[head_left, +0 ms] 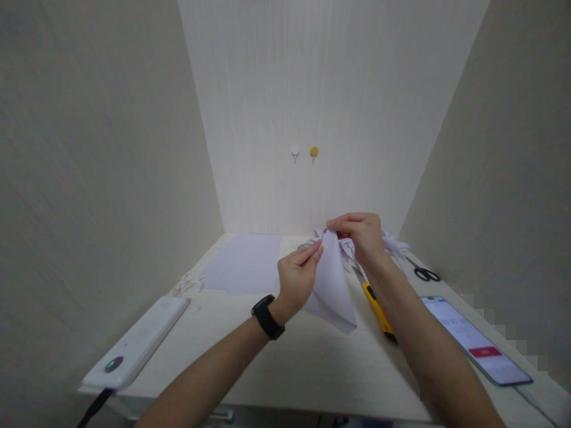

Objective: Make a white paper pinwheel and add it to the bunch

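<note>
Clearly, both hands are lifted a little above the table [312,368] and they hold one folded sheet of white paper [332,285] between them. The left hand [298,278], with a black watch [267,317] on its wrist, pinches the left edge of the paper between thumb and fingers. The right hand [361,233] is closed on the upper tip of the paper, fingers curled together over it. The paper hangs down from the hands as a pointed, cone-like shape, and its lower corner comes close to the table surface. Just beside the right forearm lies a yellow utility knife [377,309] with the blade pointing away from the person. Further right, a phone [477,342] with a lit screen lies flat, and black scissors [423,272] lie near the far right edge. Behind the hands there are crumpled white papers [395,242]. On the left part of the table a flat white sheet [245,261] rests, with small paper scraps [187,283] near it, and a white device [138,343] lies at the near left corner.
</note>
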### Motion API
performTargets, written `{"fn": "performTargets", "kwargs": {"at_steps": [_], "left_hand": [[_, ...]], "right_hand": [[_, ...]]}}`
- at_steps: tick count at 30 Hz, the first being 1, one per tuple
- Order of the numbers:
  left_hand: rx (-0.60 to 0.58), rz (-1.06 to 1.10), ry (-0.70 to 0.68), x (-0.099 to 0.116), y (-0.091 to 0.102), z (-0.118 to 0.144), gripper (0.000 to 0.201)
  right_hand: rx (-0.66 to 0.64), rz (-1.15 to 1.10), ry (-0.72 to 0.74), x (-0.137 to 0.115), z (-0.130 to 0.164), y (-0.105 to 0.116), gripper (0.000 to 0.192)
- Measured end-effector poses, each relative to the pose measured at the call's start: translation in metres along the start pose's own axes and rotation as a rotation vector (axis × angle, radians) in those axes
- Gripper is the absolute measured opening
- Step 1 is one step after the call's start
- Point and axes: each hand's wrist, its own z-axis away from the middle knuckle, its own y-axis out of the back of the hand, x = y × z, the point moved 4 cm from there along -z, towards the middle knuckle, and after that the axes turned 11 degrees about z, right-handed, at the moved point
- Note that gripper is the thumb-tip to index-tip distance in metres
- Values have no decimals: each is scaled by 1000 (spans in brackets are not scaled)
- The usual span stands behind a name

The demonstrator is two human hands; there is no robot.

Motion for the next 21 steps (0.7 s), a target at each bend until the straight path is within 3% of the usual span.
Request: {"fn": "performTargets", "kwargs": {"at_steps": [7,17,21], "left_hand": [[9,15,44,-6,0,0,20],[7,-7,103,-16,0,2,20],[35,-1,135,-18,1,1,19]], "right_hand": [[-63,33,10,6,-2,-2,22],[66,-65,-14,17,-9,3,25],[-113,8,-62,14,-10,4,31]]}}
